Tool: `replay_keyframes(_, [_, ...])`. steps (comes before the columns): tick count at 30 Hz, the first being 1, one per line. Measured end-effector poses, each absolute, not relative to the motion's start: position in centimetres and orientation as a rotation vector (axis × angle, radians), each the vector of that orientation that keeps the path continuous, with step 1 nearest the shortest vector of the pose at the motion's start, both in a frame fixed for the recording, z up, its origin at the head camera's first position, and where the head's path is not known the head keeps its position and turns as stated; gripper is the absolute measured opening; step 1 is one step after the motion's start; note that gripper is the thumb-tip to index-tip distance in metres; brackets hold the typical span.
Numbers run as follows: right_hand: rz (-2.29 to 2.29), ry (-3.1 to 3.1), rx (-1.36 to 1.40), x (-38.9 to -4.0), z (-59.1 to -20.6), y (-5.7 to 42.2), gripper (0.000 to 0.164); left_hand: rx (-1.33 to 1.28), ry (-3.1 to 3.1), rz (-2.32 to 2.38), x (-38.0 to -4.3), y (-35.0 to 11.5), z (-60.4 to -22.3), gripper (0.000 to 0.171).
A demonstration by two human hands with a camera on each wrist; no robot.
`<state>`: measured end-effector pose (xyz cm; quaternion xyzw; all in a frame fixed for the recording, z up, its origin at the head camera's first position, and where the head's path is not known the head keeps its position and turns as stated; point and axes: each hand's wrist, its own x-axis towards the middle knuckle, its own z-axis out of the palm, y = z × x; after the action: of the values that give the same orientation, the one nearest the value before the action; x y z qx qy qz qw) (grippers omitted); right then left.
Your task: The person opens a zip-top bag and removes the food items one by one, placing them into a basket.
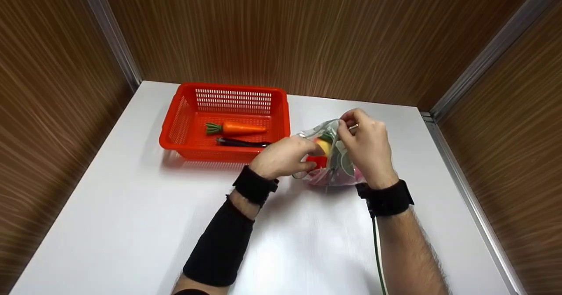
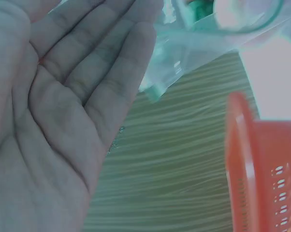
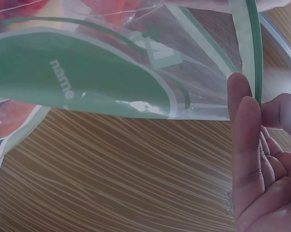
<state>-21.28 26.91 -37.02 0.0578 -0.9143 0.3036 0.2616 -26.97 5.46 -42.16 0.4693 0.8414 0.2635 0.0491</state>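
Observation:
A clear zip bag (image 1: pixel 347 162) with a green printed patch stands on the table, red, pink and yellow items showing through it. Its zip edge is pinched between thumb and fingers of my right hand (image 1: pixel 368 145), plain in the right wrist view, where the bag panel (image 3: pixel 102 72) reads "name". My left hand (image 1: pixel 285 155) is at the mouth of the bag, thumb and fingers apart beside a red item (image 1: pixel 319 160) and a yellow one (image 1: pixel 324 146). In the left wrist view the fingers (image 2: pixel 114 82) lie nearly straight; their tips are partly cut off.
Left of the bag is a red plastic basket (image 1: pixel 210 154) with slotted walls. An orange carrot (image 1: pixel 243 129) with a green top and a dark eggplant (image 1: pixel 239 142) lie in it, the eggplant's right end hidden. Wood-grain panels (image 1: pixel 281 36) wall the white table (image 1: pixel 131 216).

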Motion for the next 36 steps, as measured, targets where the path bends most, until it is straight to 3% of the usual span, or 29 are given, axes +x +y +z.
replay_keyframes(10, [0.864, -2.460, 0.190, -21.1, -37.0, 26.9, 0.012, 1.431, 2.642, 0.720, -27.2, 8.1, -45.0, 0.022])
replay_keyframes(18, [0.832, -2.444, 0.208, -21.1, -37.2, 26.9, 0.012, 1.498, 2.759, 0.580, -27.2, 9.1, -46.7, 0.029])
replay_keyframes(36, [0.799, -2.516, 0.219, -21.0, -37.8, 26.7, 0.013, 1.364, 3.067, 0.190, -25.8, 9.4, -48.1, 0.042])
